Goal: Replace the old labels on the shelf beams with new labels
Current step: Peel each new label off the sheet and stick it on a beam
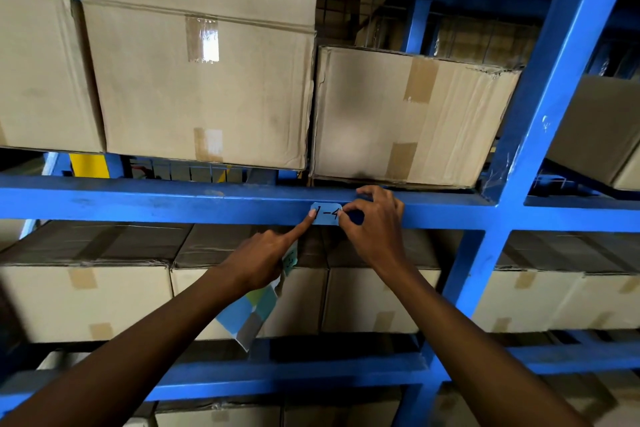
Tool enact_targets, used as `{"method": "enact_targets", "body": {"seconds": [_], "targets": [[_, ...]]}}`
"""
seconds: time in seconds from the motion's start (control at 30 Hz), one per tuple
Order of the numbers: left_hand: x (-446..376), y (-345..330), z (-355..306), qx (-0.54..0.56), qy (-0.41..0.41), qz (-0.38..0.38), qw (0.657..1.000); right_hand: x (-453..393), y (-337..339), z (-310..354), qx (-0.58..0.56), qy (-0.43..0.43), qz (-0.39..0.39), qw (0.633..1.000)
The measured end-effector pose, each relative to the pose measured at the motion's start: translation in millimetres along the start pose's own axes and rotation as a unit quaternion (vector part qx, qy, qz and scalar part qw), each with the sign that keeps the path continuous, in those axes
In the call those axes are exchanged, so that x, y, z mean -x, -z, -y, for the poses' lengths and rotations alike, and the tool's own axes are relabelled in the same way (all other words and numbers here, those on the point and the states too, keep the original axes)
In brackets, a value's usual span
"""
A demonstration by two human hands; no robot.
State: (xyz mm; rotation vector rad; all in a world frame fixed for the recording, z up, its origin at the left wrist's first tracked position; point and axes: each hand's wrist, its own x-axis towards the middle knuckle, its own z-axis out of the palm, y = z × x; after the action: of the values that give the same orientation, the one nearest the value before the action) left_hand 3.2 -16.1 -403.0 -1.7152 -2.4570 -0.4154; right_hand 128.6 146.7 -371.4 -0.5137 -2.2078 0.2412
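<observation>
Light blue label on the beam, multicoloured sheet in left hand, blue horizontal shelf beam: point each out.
light blue label (326, 214), head view, centre
multicoloured sheet (247, 314), head view, lower part
blue horizontal shelf beam (156, 201), head view, front face

Blue steel shelf beam (173, 199) with a light-blue label (325, 214) on its face, cardboard boxes (204, 87) just above.

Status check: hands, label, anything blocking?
Left hand holds label sheet, forefinger pressing label on beam. Right hand pinches label's right edge. Nothing blocking.

Both forearms are bare to the frame edge; the left hand (260, 258) and right hand (375, 218) wear no gloves, rings or watch.
</observation>
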Motion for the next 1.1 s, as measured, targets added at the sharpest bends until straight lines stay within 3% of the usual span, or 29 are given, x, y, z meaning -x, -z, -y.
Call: {"method": "enact_targets", "body": {"seconds": [0.2, 0.43, 0.57, 0.83, 1.1], "targets": [[-1, 0, 2, 0.005, -0.007, 0.0, 1.0, -2, -4, -1, 0.037, -0.01, -0.014, 0.999], [1, -1, 5, 0.016, -0.015, -0.01, 1.0, -5, 15, -20, 0.005, -0.037, -0.007, 0.999], [-5, 2, 0, 0.0, -0.042, -0.041, 0.998, -8, 18, -20, -0.01, 0.024, 0.01, 1.0], [-10, 1, 2, -0.071, -0.022, -0.031, 0.997, -31, 7, -28, 0.091, 0.088, 0.079, 0.989], [-6, -3, 14, -0.039, -0.012, -0.04, 0.998, -37, 3, -40, -0.011, 0.07, 0.058, 0.996]]}}
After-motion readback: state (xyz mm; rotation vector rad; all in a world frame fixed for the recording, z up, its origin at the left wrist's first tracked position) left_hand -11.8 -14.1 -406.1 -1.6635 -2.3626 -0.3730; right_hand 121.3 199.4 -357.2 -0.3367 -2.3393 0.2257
